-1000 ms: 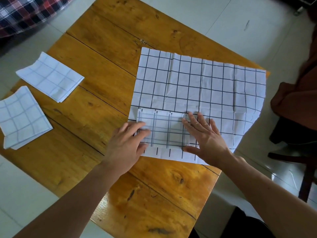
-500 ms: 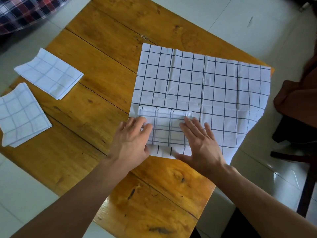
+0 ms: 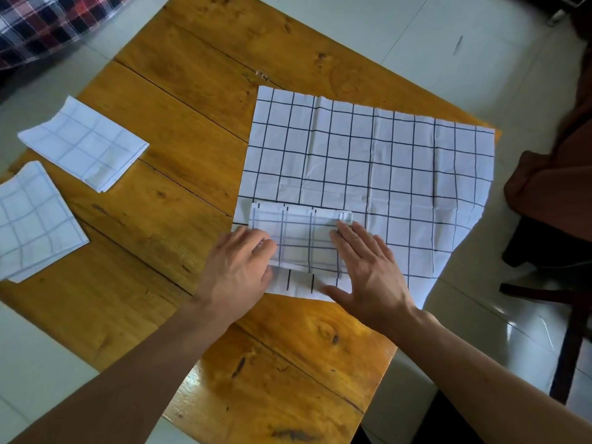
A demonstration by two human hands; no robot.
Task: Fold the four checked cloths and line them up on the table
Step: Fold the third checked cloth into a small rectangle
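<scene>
Both hands, left point(image 3: 237, 270) and right point(image 3: 368, 270), press flat-fingered on the folded cloth point(image 3: 304, 241).

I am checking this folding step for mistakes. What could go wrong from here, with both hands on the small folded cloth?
1. The small folded cloth lies on the large unfolded checked cloth. Sliding it with the left hand and right hand may drag and wrinkle the sheet underneath.
2. The large cloth's right side overhangs the wooden table; a pull could make it slip off.
3. The folded cloth's far right corner looks bunched, so its layers may come apart.
</scene>
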